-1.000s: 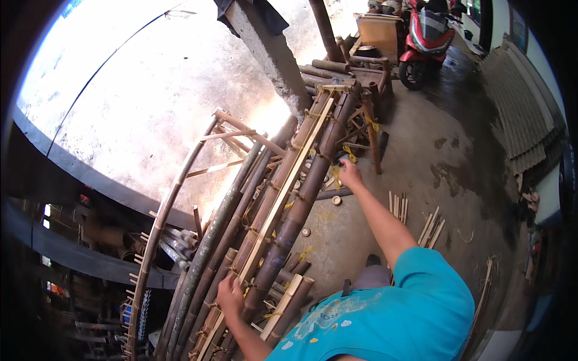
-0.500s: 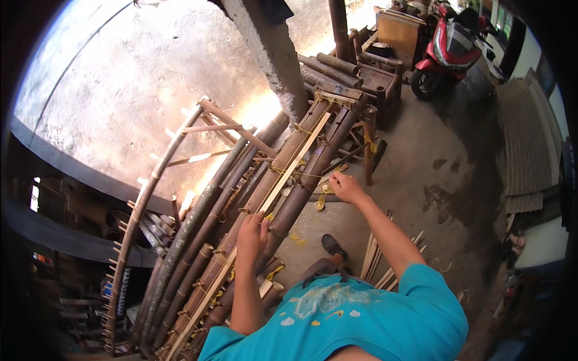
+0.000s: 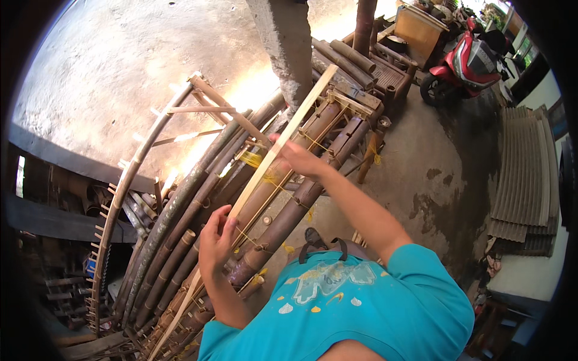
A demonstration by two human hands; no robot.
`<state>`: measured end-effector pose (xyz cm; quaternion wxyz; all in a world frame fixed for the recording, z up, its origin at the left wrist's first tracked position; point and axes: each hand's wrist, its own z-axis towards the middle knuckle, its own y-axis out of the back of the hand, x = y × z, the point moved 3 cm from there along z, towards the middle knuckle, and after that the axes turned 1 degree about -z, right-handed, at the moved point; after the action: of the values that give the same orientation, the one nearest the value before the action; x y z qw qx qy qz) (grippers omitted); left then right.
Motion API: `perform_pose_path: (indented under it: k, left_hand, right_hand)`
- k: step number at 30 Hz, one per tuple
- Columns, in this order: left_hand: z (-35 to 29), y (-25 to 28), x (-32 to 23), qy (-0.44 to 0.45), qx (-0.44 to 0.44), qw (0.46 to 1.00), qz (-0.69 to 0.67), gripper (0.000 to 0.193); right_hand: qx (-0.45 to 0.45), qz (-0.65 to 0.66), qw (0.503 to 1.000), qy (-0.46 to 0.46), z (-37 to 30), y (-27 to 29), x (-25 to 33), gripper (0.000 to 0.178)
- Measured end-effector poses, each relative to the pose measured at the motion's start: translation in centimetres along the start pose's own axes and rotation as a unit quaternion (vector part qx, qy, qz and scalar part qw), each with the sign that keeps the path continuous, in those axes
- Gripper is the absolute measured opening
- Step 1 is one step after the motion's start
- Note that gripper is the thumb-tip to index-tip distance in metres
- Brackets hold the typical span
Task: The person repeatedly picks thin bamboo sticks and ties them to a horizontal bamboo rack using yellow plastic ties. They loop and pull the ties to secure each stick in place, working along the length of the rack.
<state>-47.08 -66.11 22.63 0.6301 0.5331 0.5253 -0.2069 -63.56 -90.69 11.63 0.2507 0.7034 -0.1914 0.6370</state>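
Note:
A long pale bamboo slat (image 3: 303, 120) runs slantwise over a frame of thick brown bamboo poles (image 3: 292, 212). Its far end sticks out past the end of the frame. My right hand (image 3: 295, 157) grips the slat about midway along its far half, thumb and fingers closed about it. Closer to me, my left hand (image 3: 215, 243) curls round the same slat and hides a short stretch of it. Loops of yellow twine (image 3: 251, 159) lie beside the slat, left of my right hand. More twine is tied around the poles.
A curved bamboo piece with pegs (image 3: 129, 171) leans at the left beside several long poles. A concrete post (image 3: 283, 51) rises at the frame's far end. Farther right stand a red scooter (image 3: 460, 72) and stacked corrugated sheets (image 3: 522, 174).
My right hand has let go of the stretched yellow twine and moved left onto the slat. The slat has shifted up and away, its far end now beyond the frame. The view has swung slightly.

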Motion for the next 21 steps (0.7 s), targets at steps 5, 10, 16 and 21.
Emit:
perform_pose_path:
  k: [5, 10, 16, 21]
  left_hand:
    - [1.7, -2.0, 3.7, 0.005, -0.031, 0.996, 0.083, 0.021]
    - [5.5, -9.2, 5.4, -0.127, -0.028, 0.969, 0.208, 0.030]
    - [12.2, -18.4, -0.2, -0.141, 0.058, 0.944, 0.293, 0.029]
    - [15.5, -21.4, -0.3, -0.142, 0.009, 0.962, 0.232, 0.020]
  right_hand:
    - [-0.255, 0.279, 0.926, -0.012, -2.9, -0.6, -1.2, 0.023]
    - [-0.290, 0.242, 0.913, -0.154, -12.7, 1.9, -7.1, 0.020]
    - [-0.258, 0.205, 0.931, -0.154, -14.8, 6.0, -8.3, 0.019]
    - [-0.211, 0.178, 0.957, -0.086, -13.0, 9.7, -7.6, 0.018]
